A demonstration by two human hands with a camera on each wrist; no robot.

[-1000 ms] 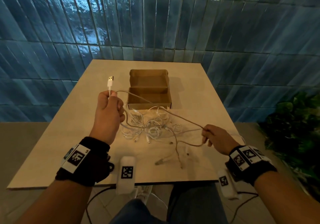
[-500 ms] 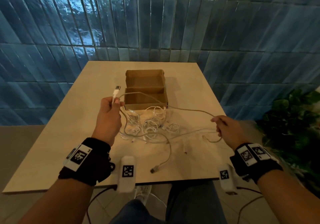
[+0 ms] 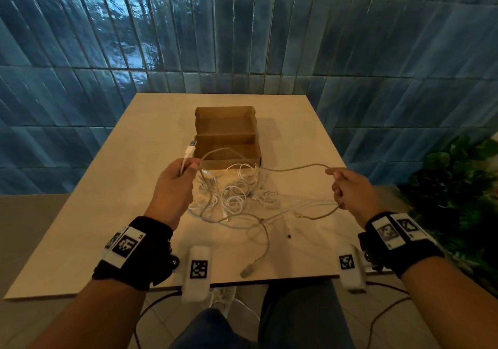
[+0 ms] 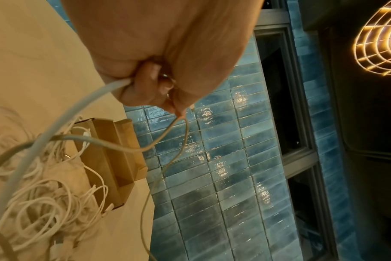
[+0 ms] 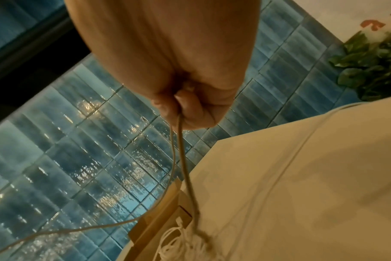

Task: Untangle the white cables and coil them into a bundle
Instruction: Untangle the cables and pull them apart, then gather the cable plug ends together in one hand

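your left hand [image 3: 172, 187] is up above the table [image 3: 80, 214], with its fingers curled tight around one white cable [image 3: 291, 169]. the plug end [image 3: 189, 150] of that cable sticks up out of the top of your fist, just in front of the left wall of the cardboard box [image 3: 225, 130]. in the left wrist view the cable also comes out of the bottom of your fist.

your right hand [image 3: 350, 189] is up too, out to the right, and its fingers are curled around the same cable. the cable hangs in a soft curve in the air between your two hands. below your right hand it loops back down to the table.

the pile of white cables [image 3: 237, 189] lies in a messy heap on the table, between your hands and touching the near side of the box. one long cable runs out of the pile toward you, and its other plug [image 3: 246, 272] lies near the table's front edge.

the box is open. a green plant [image 3: 458, 187] stands to the right of the table.
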